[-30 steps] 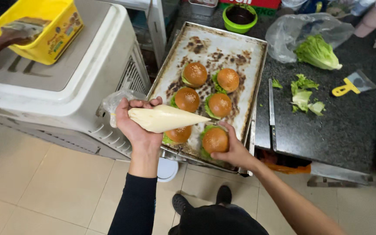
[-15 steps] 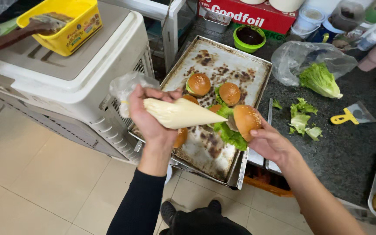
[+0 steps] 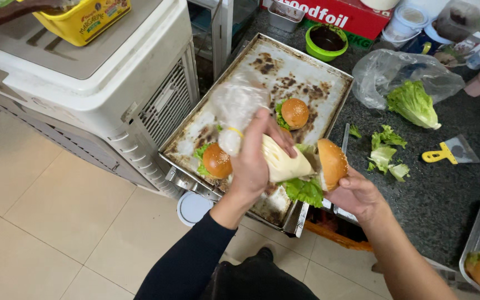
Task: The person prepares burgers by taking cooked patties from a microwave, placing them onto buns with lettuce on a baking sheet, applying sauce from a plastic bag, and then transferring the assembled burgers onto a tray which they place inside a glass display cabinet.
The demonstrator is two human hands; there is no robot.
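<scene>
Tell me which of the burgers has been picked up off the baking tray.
The burger in the right hand, tilted on its side over the tray's front edge; the others on the tray sit flat.

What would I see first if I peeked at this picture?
First, the left hand squeezing a piping bag of pale sauce in the middle, aimed at the burger with lettuce tipped open in the right hand. Under them lies a stained baking tray with more burgers, and loose lettuce on the dark counter.
</scene>
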